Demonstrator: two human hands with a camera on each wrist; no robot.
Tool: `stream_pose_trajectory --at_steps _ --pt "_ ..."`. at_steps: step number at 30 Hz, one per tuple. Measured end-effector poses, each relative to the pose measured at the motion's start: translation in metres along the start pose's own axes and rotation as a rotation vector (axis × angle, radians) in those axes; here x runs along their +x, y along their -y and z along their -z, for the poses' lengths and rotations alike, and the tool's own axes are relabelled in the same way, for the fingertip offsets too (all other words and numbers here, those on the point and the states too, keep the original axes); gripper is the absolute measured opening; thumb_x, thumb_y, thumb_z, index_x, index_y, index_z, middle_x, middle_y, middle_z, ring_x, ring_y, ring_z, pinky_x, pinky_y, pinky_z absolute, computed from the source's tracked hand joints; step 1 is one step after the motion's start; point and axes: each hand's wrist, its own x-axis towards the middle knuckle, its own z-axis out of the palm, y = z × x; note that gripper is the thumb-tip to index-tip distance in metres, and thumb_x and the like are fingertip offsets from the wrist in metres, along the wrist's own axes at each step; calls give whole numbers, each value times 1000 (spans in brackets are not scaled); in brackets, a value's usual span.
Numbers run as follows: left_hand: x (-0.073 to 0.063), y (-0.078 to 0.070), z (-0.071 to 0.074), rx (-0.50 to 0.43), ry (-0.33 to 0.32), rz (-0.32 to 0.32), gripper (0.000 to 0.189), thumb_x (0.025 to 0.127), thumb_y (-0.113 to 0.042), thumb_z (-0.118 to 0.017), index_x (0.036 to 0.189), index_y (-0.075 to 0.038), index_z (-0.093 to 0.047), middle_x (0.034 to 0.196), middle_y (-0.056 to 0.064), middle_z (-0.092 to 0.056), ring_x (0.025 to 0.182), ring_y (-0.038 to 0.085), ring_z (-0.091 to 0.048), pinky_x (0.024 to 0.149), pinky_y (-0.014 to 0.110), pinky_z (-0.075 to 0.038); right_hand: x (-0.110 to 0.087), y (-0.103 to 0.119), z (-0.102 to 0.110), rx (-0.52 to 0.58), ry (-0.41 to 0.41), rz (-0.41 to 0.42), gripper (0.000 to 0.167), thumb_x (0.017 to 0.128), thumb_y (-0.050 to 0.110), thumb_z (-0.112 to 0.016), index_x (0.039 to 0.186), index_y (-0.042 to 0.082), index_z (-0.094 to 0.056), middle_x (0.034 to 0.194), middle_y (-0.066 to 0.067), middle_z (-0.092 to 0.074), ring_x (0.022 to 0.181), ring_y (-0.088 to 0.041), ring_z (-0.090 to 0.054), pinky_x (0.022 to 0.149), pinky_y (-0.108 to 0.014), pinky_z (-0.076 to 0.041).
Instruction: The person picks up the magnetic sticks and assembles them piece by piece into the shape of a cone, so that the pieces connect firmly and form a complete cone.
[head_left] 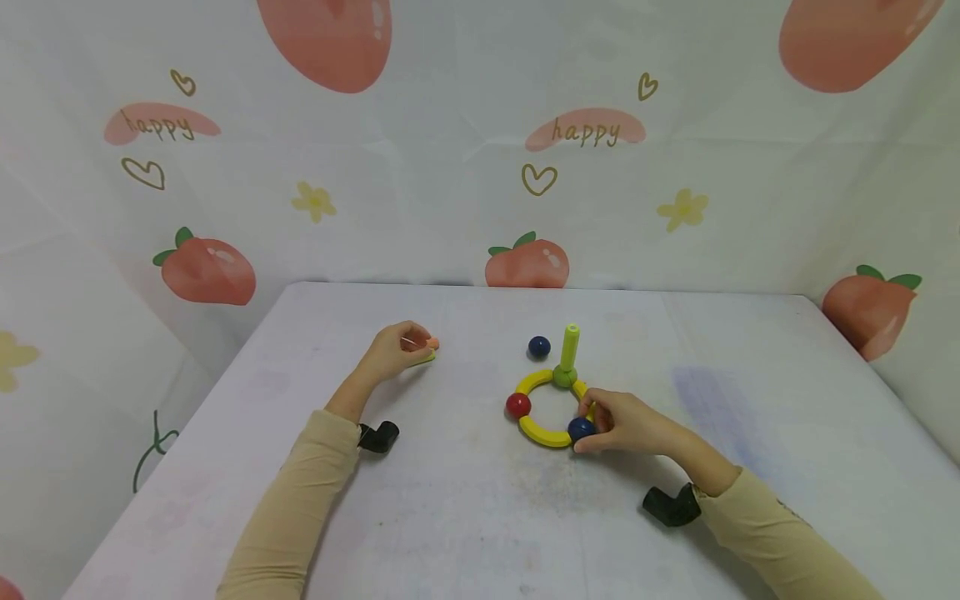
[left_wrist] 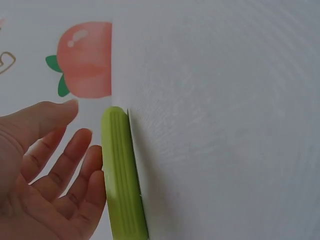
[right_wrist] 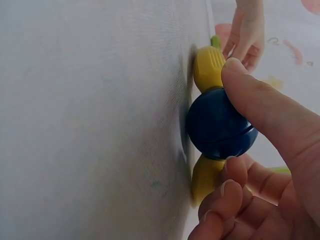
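On the table lies a ring of yellow curved sticks (head_left: 543,434) joined by a red ball (head_left: 517,406), a green ball (head_left: 564,377) and a blue ball (right_wrist: 220,122). A light green stick (head_left: 570,346) stands upright on the green ball. My right hand (head_left: 630,425) pinches the blue ball between thumb and fingers at the ring's near right. Further left, my left hand (head_left: 393,350) is beside a green stick (left_wrist: 122,175) lying on the table, fingers loosely bent and thumb apart. A small orange thing (head_left: 432,342) shows by its fingertips; its kind is unclear.
Another dark blue ball (head_left: 539,347) sits just beyond the ring. Black wrist camera mounts (head_left: 672,505) hang under both sleeves. A white cloth printed with peaches (head_left: 527,265) hangs behind the table's far edge.
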Motion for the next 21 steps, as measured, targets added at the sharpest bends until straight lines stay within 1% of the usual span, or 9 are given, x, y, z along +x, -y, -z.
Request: stream_pose_trajectory --at_steps 4,6,11,14,17,21 --pt "-2 0 1 42 25 -27 30 84 -8 -67 109 4 -58 109 21 -62 101 33 -59 90 41 -47 0 -1 1 5 7 7 39 77 31 -75 98 6 -52 66 4 -46 57 -2 -41 52 -18 -35" --pt "-3 0 2 76 41 -34 29 84 -8 -67 109 5 -58 108 21 -63 100 32 -59 90 41 -47 0 -2 1 3 15 -3 39 77 31 -75 98 6 -53 67 4 -47 58 -2 -42 53 -17 -36" --pt "-4 2 1 129 69 -7 29 82 -9 -69 107 3 -59 106 19 -63 97 31 -60 87 40 -48 -1 -3 4 -9 36 -14 39 77 31 -75 101 7 -55 70 4 -50 60 -3 -45 55 -18 -39" --pt "-4 2 1 139 84 7 27 82 -9 -69 105 2 -60 106 19 -64 98 31 -60 88 40 -48 -1 -4 7 -13 42 -8 39 77 30 -75 102 7 -56 72 3 -53 61 -3 -46 56 -18 -41" --pt "-4 2 2 153 97 8 27 82 -8 -68 105 2 -60 106 19 -64 99 31 -60 89 41 -48 -2 -5 10 -18 47 -5 39 77 30 -75 105 8 -57 77 1 -56 63 -4 -48 58 -18 -42" --pt "-6 0 2 180 114 -6 29 81 -6 -69 107 3 -59 105 20 -64 98 31 -60 89 41 -48 -2 -7 12 -14 50 -20 42 77 29 -75 108 9 -57 86 -4 -57 67 -7 -50 60 -20 -44"
